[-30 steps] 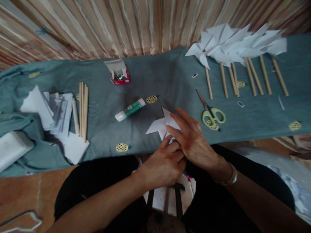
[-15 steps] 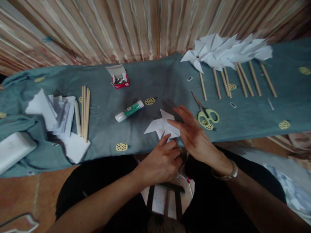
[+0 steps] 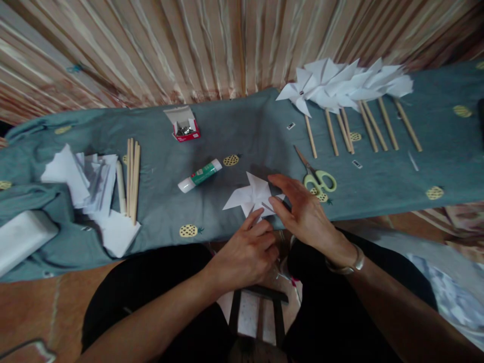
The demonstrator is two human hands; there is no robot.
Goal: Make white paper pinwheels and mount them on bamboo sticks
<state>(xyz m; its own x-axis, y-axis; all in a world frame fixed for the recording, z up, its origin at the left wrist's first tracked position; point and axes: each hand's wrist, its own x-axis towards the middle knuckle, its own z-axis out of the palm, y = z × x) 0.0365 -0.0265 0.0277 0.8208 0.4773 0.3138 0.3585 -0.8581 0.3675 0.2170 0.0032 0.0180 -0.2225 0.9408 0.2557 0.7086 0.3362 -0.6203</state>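
A white folded paper pinwheel (image 3: 251,195) lies near the front edge of the cloth, its pointed blades spread. My left hand (image 3: 254,249) is closed at its lower edge, with the index finger on the paper and the other fingers curled. Over the pinwheel's right side is my right hand (image 3: 304,209), thumb and index finger apart around a blade and partly covering it. Green-handled scissors (image 3: 319,180) lie just beyond the right hand. A green and white glue stick (image 3: 200,175) rests to the left of the pinwheel.
Finished pinwheels (image 3: 340,83) on wooden sticks lie in a row at the back right. A small open red box (image 3: 186,132) holds shiny metal pieces. Loose wooden sticks (image 3: 133,176) and a pile of cut paper (image 3: 96,181) are on the left, near a white block (image 3: 26,234).
My right hand has lowered, its fingers coming down around the pinwheel's right blade. My left hand stays at the lower edge. The view has shifted slightly.
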